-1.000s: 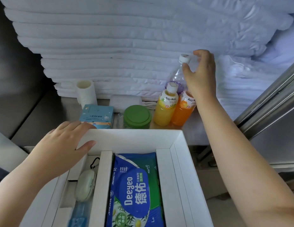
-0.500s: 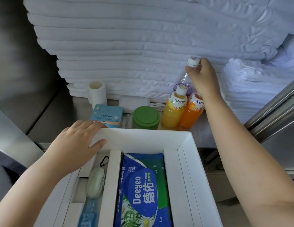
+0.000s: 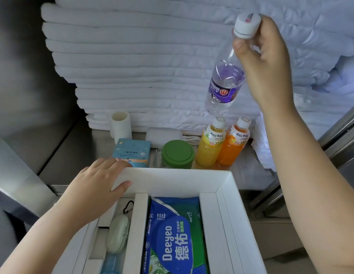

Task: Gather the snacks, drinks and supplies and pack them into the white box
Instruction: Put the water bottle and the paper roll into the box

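A tall stack of folded white linen (image 3: 132,56) fills the back of the view, standing on a steel desk (image 3: 73,155). Nearest the camera sits the white box (image 3: 172,180), open at the top and split by white dividers into lengthwise compartments. The left hand (image 3: 93,190) rests on the box's far left corner, its fingers (image 3: 111,165) relaxed and nearly straight over the rim, the thumb lying against the inner face of the far wall. The right hand (image 3: 265,62) is raised in front of the linen, thumb and fingertips pinching the neck of a clear water bottle (image 3: 223,86) just under its white cap (image 3: 246,25); the bottle, with a purple label, hangs tilted in the air above the other drinks, clear of the desk. A blue and green pack of wet wipes (image 3: 172,234) lies flat in the box's middle compartment. Behind the box's far wall, on the desk, a yellow juice bottle (image 3: 209,147) and an orange juice bottle (image 3: 233,147) stand upright, touching each other. To their left is a jar with a green lid (image 3: 178,153), then a small light blue carton (image 3: 132,153) near the left fingertips. A white roll (image 3: 121,125) stands upright against the linen. A pale green oval case (image 3: 118,236) with a black clip lies in the box's left compartment.
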Demonstrator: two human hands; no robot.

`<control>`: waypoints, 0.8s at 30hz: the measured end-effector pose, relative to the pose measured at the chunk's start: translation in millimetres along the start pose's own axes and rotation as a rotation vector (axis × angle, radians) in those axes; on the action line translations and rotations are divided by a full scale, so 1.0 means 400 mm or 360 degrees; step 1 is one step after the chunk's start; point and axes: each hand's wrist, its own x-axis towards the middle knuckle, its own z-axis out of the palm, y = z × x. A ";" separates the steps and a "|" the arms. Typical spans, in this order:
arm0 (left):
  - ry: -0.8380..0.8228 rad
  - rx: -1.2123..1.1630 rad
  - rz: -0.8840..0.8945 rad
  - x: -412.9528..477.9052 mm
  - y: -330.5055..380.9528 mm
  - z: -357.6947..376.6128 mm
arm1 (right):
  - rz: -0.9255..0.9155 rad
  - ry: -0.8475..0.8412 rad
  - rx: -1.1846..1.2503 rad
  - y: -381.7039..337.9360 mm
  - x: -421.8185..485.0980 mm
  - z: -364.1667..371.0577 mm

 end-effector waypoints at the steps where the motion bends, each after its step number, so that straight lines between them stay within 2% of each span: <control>1: 0.0001 -0.0002 -0.0001 0.000 0.000 0.000 | -0.0044 -0.0027 0.0072 -0.018 -0.005 -0.003; 5: 0.0003 -0.0006 -0.0004 -0.002 -0.001 0.003 | -0.0123 -0.0220 0.0325 -0.078 -0.044 -0.011; 12: 0.0004 0.0008 -0.0014 0.000 -0.006 0.003 | 0.0045 -0.0542 0.0638 -0.129 -0.127 -0.014; 19: -0.0013 -0.0034 -0.0036 0.002 -0.003 -0.004 | 0.0300 -0.0567 0.0771 -0.135 -0.153 -0.010; 21: -0.0025 -0.0047 -0.0033 0.002 -0.003 -0.009 | 0.0366 -0.0692 0.0767 -0.130 -0.166 -0.004; 24: 0.0024 -0.0153 -0.0010 -0.008 0.011 -0.025 | 0.0425 -0.1017 0.0655 -0.112 -0.203 0.012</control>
